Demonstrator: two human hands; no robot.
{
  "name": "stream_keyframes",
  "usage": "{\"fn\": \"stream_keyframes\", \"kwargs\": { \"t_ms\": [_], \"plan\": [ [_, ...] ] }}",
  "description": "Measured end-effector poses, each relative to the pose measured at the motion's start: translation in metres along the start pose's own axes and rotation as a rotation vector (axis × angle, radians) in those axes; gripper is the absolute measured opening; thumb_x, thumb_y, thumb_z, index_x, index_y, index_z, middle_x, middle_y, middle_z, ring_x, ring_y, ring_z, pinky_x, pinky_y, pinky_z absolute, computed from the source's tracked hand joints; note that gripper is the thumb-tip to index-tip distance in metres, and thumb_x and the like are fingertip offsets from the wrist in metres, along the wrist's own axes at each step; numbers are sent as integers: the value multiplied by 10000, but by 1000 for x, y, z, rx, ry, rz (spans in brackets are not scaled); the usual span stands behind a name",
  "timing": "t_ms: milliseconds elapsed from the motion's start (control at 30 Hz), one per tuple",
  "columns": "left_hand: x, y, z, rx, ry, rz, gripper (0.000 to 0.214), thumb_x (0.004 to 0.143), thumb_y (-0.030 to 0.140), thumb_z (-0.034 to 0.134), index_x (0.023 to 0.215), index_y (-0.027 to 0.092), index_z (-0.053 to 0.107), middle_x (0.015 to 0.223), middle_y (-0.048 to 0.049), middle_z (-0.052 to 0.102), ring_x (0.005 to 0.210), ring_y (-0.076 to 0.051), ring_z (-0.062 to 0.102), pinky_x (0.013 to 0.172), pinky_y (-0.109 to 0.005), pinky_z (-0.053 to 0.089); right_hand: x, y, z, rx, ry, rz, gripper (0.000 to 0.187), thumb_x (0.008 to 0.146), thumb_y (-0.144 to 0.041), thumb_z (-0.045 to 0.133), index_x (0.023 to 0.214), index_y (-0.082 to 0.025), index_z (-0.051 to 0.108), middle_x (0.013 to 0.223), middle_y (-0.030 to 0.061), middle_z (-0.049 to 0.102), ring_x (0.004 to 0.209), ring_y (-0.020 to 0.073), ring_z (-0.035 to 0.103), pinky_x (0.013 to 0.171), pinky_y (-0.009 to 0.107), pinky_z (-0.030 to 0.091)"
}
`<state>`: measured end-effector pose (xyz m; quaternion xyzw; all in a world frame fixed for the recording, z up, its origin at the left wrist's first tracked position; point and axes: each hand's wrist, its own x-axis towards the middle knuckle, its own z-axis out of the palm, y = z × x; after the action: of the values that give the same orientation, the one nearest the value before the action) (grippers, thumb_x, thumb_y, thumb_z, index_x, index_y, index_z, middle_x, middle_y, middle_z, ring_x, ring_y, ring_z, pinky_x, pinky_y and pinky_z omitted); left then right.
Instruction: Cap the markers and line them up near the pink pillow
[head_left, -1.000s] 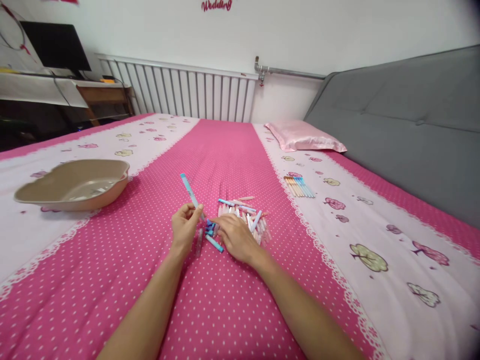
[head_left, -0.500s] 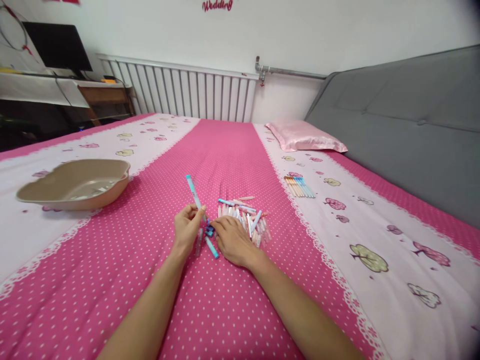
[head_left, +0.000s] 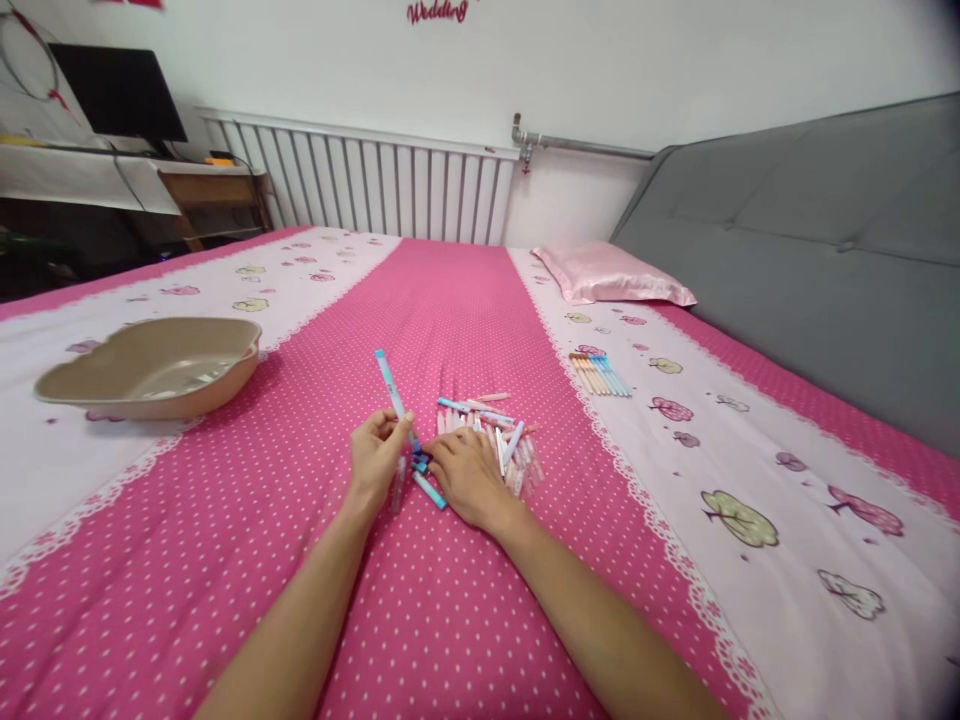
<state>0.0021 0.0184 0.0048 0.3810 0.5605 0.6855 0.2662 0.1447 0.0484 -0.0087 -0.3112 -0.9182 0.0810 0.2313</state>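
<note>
My left hand [head_left: 379,452] pinches a light blue pen [head_left: 390,383], which stands tilted with its blue end up. Under its lower end lies a cluster of small dark blue pieces [head_left: 420,460], too small to name surely. My right hand [head_left: 469,475] rests palm down, fingers bent and closed at these pieces; what the fingertips grip is hidden. Just below them a shorter white and turquoise pen part [head_left: 430,491] lies on the bedspread, and a clear tube-like part [head_left: 398,485] lies near my left wrist. A loose heap of pale pens and clear parts [head_left: 514,445] spreads behind and right of my right hand.
A row of brown and blue pens [head_left: 600,374] lies to the right on the bedspread [head_left: 450,310]. On the left stands a beige basin [head_left: 161,405] with some clear pieces inside. A pink pillow [head_left: 611,272] lies farther back, near the grey headboard [head_left: 810,220].
The short turquoise pen part by my right hand has turned and shifted slightly right. My right fingers have moved a little at the blue pieces; my left hand holds the pen almost unchanged.
</note>
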Motion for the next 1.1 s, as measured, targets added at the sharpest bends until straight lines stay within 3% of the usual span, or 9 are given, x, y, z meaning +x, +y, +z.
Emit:
{"fn": "stream_keyframes", "kwargs": {
  "t_ms": [500,833,933,1100],
  "plan": [
    [-1,2,0,-5,-15,-10,338,649,450,723,724,154,579,534,22,568,464,-92,493,467,-202,396,1,3,-1,-119,-23,-68,212,956,-296,434,1007,-230,630,1023,43,659,972,230,458,842,390,318],
    [-2,1,0,-9,-33,-8,327,670,435,724,734,151,576,529,29,565,458,-90,500,466,-197,407,2,10,3,29,52,-81,200,940,-258,472,1070,-203,614,1030,52,641,996,210,487,890,360,337],
    [-2,0,0,-17,-33,-14,323,674,429,722,735,149,571,532,28,567,453,-88,500,461,-195,408,4,10,2,104,122,-49,209,930,-232,481,1096,-191,601,1050,59,634,1010,211,501,881,345,353],
    [-2,-1,0,-2,-52,-30,327,681,436,717,765,151,581,543,26,564,459,-107,523,458,-215,424,6,15,1,288,351,99,172,920,-204,469,1030,-177,598,993,60,646,955,196,557,863,322,392]
  ]
}}
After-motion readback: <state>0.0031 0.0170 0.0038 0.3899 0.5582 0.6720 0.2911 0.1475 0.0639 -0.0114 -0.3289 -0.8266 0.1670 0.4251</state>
